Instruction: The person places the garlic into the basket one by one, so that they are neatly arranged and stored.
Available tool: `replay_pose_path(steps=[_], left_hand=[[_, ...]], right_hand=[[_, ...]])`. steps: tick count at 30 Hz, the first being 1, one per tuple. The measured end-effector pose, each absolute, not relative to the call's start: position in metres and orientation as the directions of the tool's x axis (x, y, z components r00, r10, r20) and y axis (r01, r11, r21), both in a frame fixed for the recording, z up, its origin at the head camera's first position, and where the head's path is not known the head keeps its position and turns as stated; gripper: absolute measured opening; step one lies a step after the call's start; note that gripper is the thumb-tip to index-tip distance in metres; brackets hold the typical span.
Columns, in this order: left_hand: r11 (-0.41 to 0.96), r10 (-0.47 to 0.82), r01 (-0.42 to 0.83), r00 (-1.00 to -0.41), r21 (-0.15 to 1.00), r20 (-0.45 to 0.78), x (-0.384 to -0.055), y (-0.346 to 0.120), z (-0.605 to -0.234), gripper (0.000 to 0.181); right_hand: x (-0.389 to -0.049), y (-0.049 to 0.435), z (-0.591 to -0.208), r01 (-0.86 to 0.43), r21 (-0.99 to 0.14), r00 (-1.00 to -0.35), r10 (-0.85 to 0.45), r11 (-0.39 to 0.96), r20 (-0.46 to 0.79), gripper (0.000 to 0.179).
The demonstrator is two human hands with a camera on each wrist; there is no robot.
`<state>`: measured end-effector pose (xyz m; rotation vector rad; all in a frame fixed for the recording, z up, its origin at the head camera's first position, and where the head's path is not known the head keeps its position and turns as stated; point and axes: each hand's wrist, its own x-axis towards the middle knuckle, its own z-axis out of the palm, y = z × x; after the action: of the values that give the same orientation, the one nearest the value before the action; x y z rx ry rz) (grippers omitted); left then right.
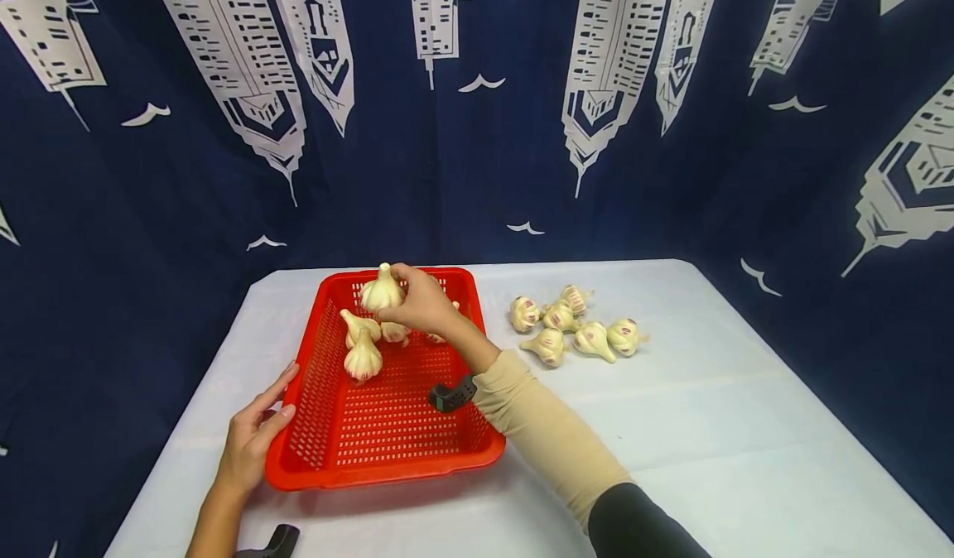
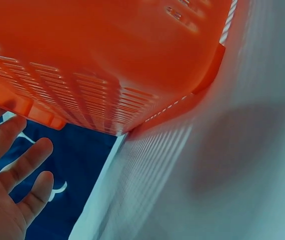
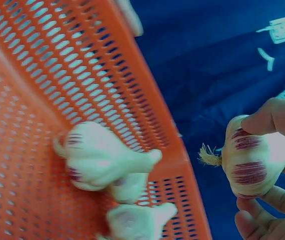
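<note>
My right hand (image 1: 421, 300) grips a garlic bulb (image 1: 381, 291) over the back part of a red slotted plastic basket (image 1: 383, 482). In the right wrist view, thumb and fingers close round the same bulb (image 3: 250, 162), whose dry roots and purple streaks face the camera. Inside the basket lie several other garlic bulbs (image 1: 363, 358), one partly behind my right hand. My left hand (image 1: 249, 438) is at the basket's left rim, with thumb and fingertips touching it. Spread, mostly straight left fingers (image 2: 25, 162) show beside the basket in the left wrist view.
To the right of the basket, a loose group of several garlic bulbs (image 1: 561, 316) lies on the white-covered table (image 1: 671, 425). A dark blue cloth (image 1: 462, 169) with white building prints hangs behind and around the table.
</note>
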<state>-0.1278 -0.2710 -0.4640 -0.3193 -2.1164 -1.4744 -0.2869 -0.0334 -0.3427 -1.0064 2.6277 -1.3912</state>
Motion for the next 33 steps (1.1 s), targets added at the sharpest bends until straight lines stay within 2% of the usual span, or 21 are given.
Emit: replay_pose_path(steps=[6, 8, 13, 19, 24, 33], left_hand=[[0.39, -0.114, 0.469, -0.83, 0.793, 0.547, -0.127, -0.271, -0.463, 0.048], [0.395, -0.114, 0.472, -0.826, 0.788, 0.552, -0.128, -0.271, -0.462, 0.048], [0.42, -0.11, 0.477, -0.818, 0.772, 0.565, -0.131, -0.27, -0.46, 0.048], [0.428, -0.112, 0.474, -0.817, 0.77, 0.565, -0.128, -0.271, -0.462, 0.048], [0.4, -0.112, 0.482, -0.818, 0.779, 0.564, -0.129, -0.27, -0.461, 0.048], [0.34, -0.118, 0.446, -0.853, 0.828, 0.508, -0.127, -0.268, -0.461, 0.048]], right_hand=[[-0.284, -0.045, -0.355, -0.449, -0.805, -0.808, -0.561, 0.387, 0.181, 0.055], [-0.286, -0.046, -0.358, -0.45, -0.79, -0.813, -0.558, 0.417, 0.168, 0.055], [-0.291, -0.045, -0.36, -0.476, -0.68, -0.829, -0.542, 0.558, 0.135, 0.055], [-0.292, -0.047, -0.37, -0.469, -0.561, -0.835, -0.55, 0.682, 0.029, 0.052], [-0.291, -0.047, -0.375, -0.473, -0.478, -0.825, -0.562, 0.74, -0.053, 0.06], [-0.293, -0.049, -0.382, -0.52, -0.39, -0.785, -0.606, 0.759, -0.132, 0.074]])
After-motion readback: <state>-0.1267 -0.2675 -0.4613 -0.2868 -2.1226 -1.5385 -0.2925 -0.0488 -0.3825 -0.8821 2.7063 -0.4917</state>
